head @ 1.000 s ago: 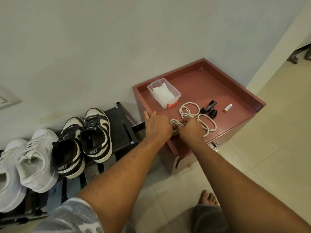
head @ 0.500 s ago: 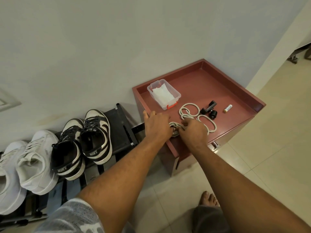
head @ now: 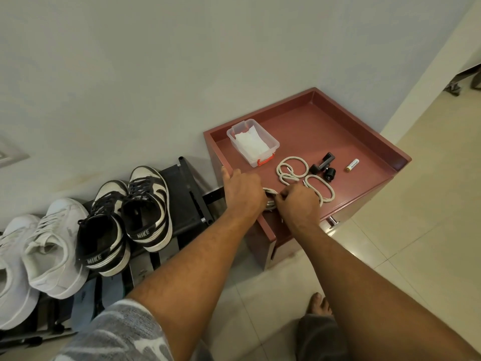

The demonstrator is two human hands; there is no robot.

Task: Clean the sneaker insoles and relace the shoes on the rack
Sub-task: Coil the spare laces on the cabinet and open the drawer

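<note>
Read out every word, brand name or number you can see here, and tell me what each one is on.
"NIKE": heel tab of the left black-and-white sneaker on the rack.
"NIKE": heel tab of the right black-and-white sneaker.
Tongue label of the right black-and-white sneaker: too blurred to read.
Print on the battery: too small to read.

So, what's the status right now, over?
Left hand and right hand both gripping the off-white cord shoelace on the red-brown cabinet top. Loops loose, not in any shoe. Small black clamp close beside loops.
</note>
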